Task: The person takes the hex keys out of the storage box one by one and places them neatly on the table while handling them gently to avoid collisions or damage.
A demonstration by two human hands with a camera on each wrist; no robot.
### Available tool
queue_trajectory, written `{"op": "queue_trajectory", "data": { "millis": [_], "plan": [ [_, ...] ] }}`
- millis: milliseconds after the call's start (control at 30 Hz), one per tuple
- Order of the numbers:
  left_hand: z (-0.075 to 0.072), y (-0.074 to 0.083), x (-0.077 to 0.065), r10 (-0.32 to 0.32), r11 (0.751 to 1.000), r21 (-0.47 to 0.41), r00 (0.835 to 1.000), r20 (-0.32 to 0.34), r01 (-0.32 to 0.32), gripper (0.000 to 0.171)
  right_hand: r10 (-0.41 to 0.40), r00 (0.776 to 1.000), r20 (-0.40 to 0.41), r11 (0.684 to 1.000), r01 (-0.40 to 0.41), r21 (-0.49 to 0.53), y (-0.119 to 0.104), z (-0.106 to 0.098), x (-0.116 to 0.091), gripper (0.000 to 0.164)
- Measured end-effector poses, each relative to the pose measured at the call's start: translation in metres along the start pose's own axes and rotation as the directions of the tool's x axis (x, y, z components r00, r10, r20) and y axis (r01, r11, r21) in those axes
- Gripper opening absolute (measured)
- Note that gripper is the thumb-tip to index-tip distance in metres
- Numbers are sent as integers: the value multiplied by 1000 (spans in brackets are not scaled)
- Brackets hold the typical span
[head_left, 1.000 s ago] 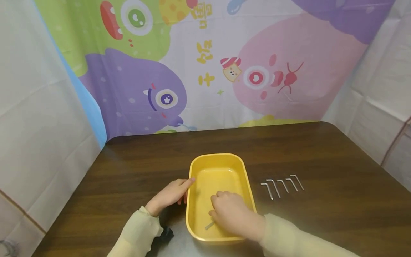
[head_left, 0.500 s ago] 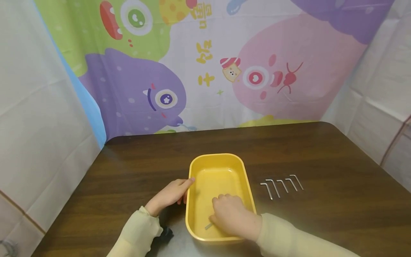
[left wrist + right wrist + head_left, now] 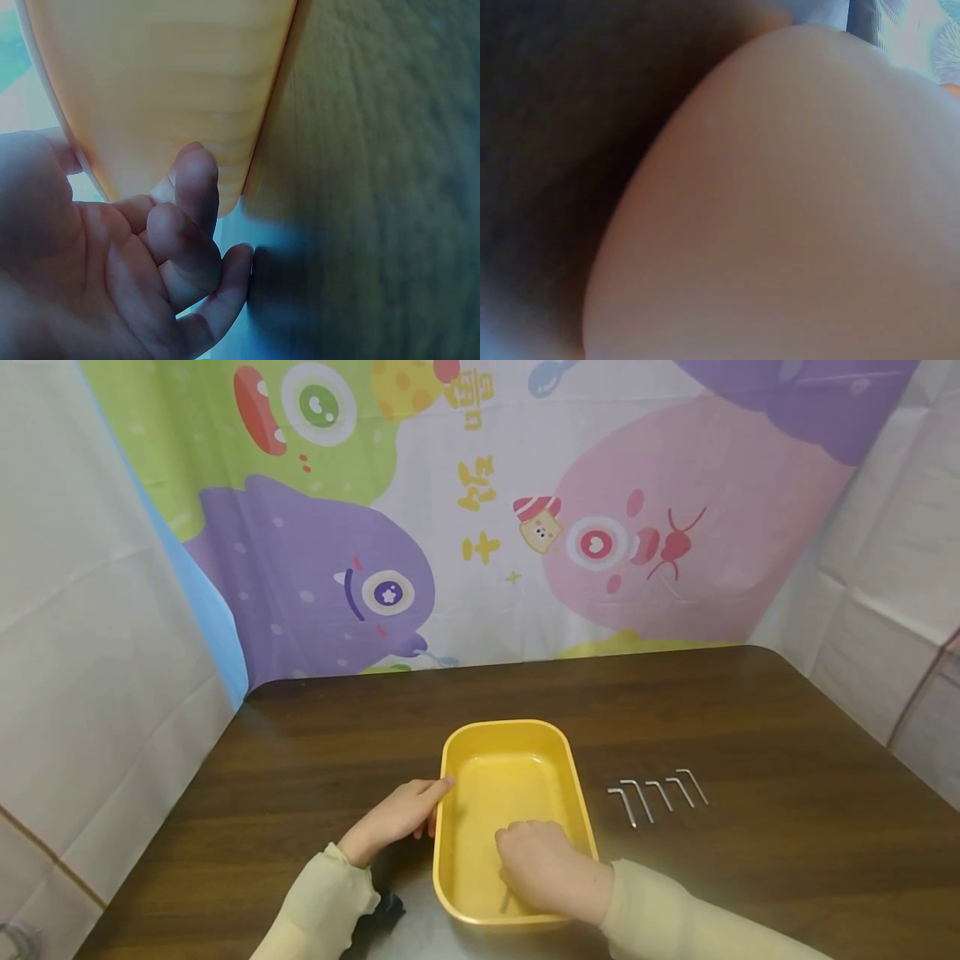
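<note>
A yellow rectangular bin [image 3: 517, 777] stands on the dark wooden table. My left hand [image 3: 402, 808] holds it by its left side, thumb over the rim and the other fingers bent along the outer wall, as the left wrist view also shows. Inside the bin, toward the near end, my right hand [image 3: 543, 870] has its fingers curled and pinches a grey hex key [image 3: 505, 903]. Only a short end of that key shows below the hand; the rest is hidden. The right wrist view is mostly filled by skin of the right hand [image 3: 780, 202].
To the right of the bin, several silver L-shaped hex keys [image 3: 658, 795] lie side by side in a row on the table [image 3: 750, 718]. A small black thing [image 3: 388, 910] is by the left sleeve. A cartoon-printed curtain [image 3: 487, 593] hangs behind the table.
My right hand has sunk slightly toward the near end of the bin. The visible end of the hex key has turned from slanting to nearly upright in the head view. The left hand stays put.
</note>
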State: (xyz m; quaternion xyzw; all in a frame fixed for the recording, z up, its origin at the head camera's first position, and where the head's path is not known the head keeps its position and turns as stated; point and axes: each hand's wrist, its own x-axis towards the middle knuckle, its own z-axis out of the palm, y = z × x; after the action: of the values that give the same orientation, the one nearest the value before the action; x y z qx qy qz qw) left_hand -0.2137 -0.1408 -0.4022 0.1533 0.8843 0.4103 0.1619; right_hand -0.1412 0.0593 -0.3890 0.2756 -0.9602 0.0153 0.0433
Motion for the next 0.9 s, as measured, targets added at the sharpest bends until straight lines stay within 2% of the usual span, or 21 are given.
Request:
{"op": "queue_trajectory", "data": {
  "millis": [267,467,700,900],
  "plan": [
    [1,0,1,0,1000,1,1000,4,0,51,-37,998,-41,999,37,5,2,2,0,8],
    [0,0,2,-7,1000,10,1000,-5,7,50,-74,993,-88,994,81,74,7,0,0,13],
    [0,1,1,-9,1000,18,1000,-14,9,56,-60,996,-71,981,72,181,10,-3,1,12],
    [1,-1,1,-16,999,29,1000,-18,16,57,-59,992,-115,975,83,208,13,-2,-3,13]
  ]
}}
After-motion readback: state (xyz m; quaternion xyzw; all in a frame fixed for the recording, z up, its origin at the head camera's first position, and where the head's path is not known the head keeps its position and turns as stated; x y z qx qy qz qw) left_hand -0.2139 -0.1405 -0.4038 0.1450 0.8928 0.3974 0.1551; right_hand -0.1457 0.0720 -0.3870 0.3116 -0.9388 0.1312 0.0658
